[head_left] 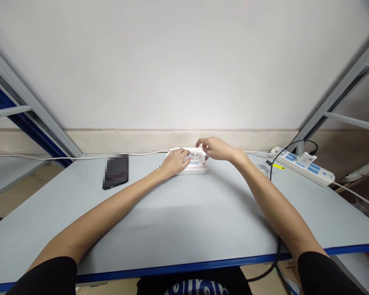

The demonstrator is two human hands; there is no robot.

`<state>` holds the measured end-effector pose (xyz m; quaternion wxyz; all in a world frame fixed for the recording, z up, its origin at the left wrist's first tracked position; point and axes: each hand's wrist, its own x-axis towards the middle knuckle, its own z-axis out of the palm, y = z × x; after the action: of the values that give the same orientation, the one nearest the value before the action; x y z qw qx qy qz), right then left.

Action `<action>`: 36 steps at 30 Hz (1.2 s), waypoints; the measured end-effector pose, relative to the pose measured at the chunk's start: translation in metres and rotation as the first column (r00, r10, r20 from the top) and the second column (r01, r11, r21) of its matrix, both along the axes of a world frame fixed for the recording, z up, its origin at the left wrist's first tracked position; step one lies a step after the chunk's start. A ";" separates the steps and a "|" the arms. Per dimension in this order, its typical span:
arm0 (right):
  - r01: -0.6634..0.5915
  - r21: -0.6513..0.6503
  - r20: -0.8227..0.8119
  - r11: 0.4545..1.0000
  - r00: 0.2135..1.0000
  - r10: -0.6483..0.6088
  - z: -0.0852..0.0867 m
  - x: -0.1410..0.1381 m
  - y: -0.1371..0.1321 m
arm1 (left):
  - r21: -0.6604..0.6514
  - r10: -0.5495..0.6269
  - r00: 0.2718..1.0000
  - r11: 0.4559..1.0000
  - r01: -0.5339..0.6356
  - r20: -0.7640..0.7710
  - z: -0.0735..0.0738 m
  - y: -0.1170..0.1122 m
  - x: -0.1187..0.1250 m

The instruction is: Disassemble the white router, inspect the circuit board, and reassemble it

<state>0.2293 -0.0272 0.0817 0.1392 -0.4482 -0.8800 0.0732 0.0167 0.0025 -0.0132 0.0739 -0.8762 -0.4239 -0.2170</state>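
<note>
At the far middle of the worktop (184,213) sits the white box (197,165) — my left hand (175,161) grasps its left end, seemingly to steady it, while my right hand (215,148) hovers pinched over its right end — on what, I cannot tell.

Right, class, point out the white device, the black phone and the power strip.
white device (198,161): head view, its top face, right of centre.
black phone (116,171): head view, middle of its dark face.
power strip (304,166): head view, top face, midway along.
</note>
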 end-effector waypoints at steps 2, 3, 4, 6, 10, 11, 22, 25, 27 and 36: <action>0.008 0.036 0.021 0.999 1.000 -0.008 0.001 0.000 0.000 | -0.003 -0.003 1.000 1.000 0.003 -0.002 0.001 0.000 0.000; 0.010 0.040 0.029 0.999 1.000 -0.011 0.001 0.001 0.000 | -0.004 -0.003 1.000 1.000 0.003 -0.003 0.001 -0.001 0.000; 0.008 0.034 0.034 0.999 0.999 -0.009 0.001 0.001 0.000 | -0.005 -0.002 1.000 1.000 0.002 -0.003 0.001 -0.001 0.000; 0.001 0.011 0.036 1.000 0.999 -0.001 0.002 0.003 -0.001 | -0.006 -0.001 1.000 1.000 0.001 -0.001 0.001 -0.001 0.001; 0.012 -0.047 0.018 0.999 1.000 -0.011 0.002 0.004 -0.003 | -0.007 -0.002 1.000 1.000 0.002 0.004 0.001 -0.001 0.001; 0.022 -0.058 0.020 0.998 1.000 -0.021 0.002 0.004 -0.004 | -0.007 -0.002 1.000 1.000 0.002 0.004 0.001 -0.001 0.001; 0.036 0.049 0.106 0.998 0.993 -0.041 -0.002 0.002 0.003 | -0.001 0.006 1.000 1.000 -0.006 -0.005 0.001 -0.001 0.001; 0.027 0.054 0.115 0.998 0.993 -0.033 -0.003 0.003 0.004 | -0.003 0.011 1.000 1.000 -0.011 -0.008 0.001 -0.001 0.001; 0.012 0.062 0.113 0.998 0.993 -0.019 -0.003 0.003 0.002 | -0.004 0.012 1.000 1.000 -0.012 -0.009 0.001 -0.001 0.001; 0.062 0.066 0.089 0.996 0.994 -0.068 -0.003 -0.002 0.001 | -0.016 0.006 1.000 1.000 -0.006 -0.003 0.002 -0.002 0.002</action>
<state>0.2276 -0.0261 0.0786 0.1154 -0.4747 -0.8723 0.0202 0.0184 0.0000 -0.0112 0.0680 -0.8759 -0.4280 -0.2121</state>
